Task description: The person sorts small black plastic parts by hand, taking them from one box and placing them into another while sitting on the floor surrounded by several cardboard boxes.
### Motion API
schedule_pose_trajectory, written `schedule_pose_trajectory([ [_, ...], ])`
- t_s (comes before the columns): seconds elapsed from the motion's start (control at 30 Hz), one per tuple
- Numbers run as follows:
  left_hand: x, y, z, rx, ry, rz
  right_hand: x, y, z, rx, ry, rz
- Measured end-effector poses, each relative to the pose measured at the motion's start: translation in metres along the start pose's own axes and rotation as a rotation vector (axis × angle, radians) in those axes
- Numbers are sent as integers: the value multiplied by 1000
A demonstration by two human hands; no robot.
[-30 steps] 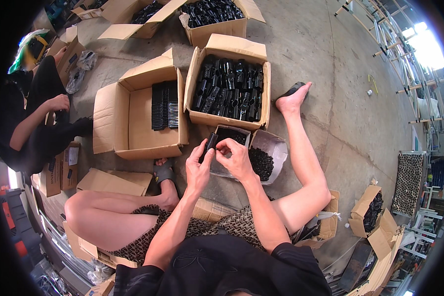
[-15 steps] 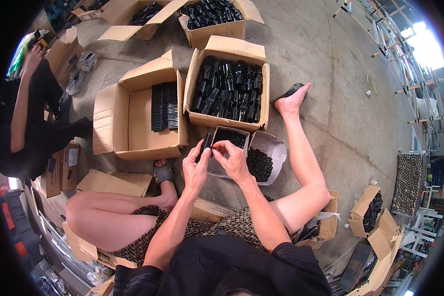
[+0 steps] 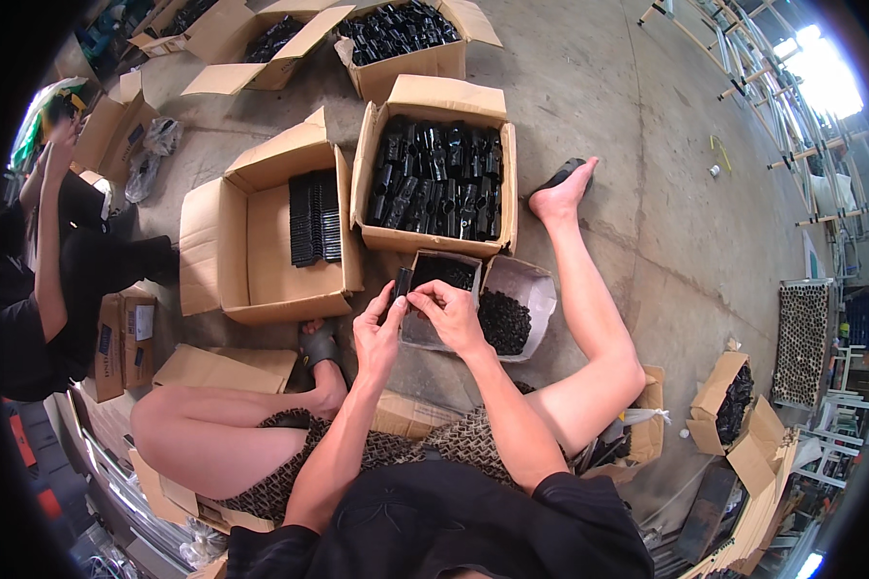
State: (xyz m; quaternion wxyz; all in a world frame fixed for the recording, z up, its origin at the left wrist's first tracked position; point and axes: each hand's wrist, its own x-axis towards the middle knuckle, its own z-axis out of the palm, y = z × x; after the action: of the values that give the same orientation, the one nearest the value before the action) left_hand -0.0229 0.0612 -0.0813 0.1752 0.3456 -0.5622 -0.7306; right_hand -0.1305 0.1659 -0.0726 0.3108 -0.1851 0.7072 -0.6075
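My left hand is closed around a short black tubular part, which stands up between thumb and fingers. Against its lower end, my right hand is pinched; anything between those fingertips is too small to make out. Just beyond my hands sit two small light bins side by side. Small black pieces fill the bottom of the right bin, and more dark pieces lie in the left bin, partly hidden by my right hand.
Ahead stands a carton packed with black tubular parts. Left of it, an open carton holds a stack of black parts. More cartons lie farther off. Another person is at the left. Racks stand right.
My hands stay together at the black part, with only slight finger movement. The view has shifted a little. At the left, the other person's arms have moved.
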Motion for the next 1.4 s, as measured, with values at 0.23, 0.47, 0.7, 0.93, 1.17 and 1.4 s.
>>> schedule_pose_trajectory([
  [0.23, -1, 3, 3, 66, -21, 105, -2, -5, -10, -49, -46, 49],
  [0.47, -2, 11, 2, 55, -33, 118, -6, -11, -3, -210, 44, -232],
  [0.7, -2, 7, 0, 22, -25, 74, 1, -12, -9, -119, -54, 7],
  [0.93, 2, 4, 3, -80, -52, 37, 6, 0, -16, -373, -170, -79],
  [1.17, 0, 6, 3, -101, -45, 3, 2, -12, -9, -297, -143, -103],
  [1.4, -1, 12, 5, -83, -19, -46, 0, -6, -6, -230, -82, -166],
])
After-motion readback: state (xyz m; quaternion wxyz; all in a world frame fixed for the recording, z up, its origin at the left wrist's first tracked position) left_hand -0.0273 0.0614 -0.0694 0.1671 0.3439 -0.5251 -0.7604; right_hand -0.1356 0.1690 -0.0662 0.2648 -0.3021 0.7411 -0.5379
